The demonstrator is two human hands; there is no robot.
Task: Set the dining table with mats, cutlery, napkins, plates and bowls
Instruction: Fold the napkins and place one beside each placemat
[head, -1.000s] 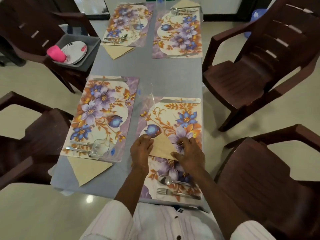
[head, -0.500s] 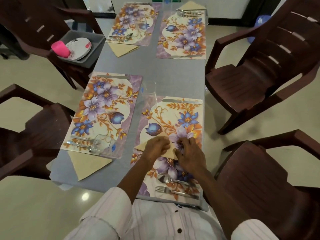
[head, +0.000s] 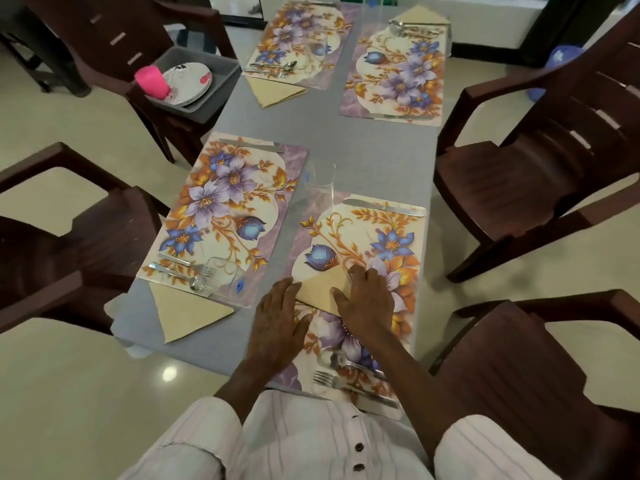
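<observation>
Tan napkin [head: 320, 289] on near-right mat [head: 360, 237] at 5 o'clock, right hand [head: 367, 299] flat on it, left hand [head: 277, 323] spread beside, neither gripping. Four mats, cutlery, other napkins placed; plates [head: 187, 79] wait in grey tub [head: 221, 81] at 10 o'clock; no bowls visible.

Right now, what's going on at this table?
A person is pressing a folded tan paper napkin flat on the nearest floral placemat, right hand on it, left hand at its edge. Four mats are laid with cutlery. The plates sit in a grey plastic tub on a chair.
</observation>
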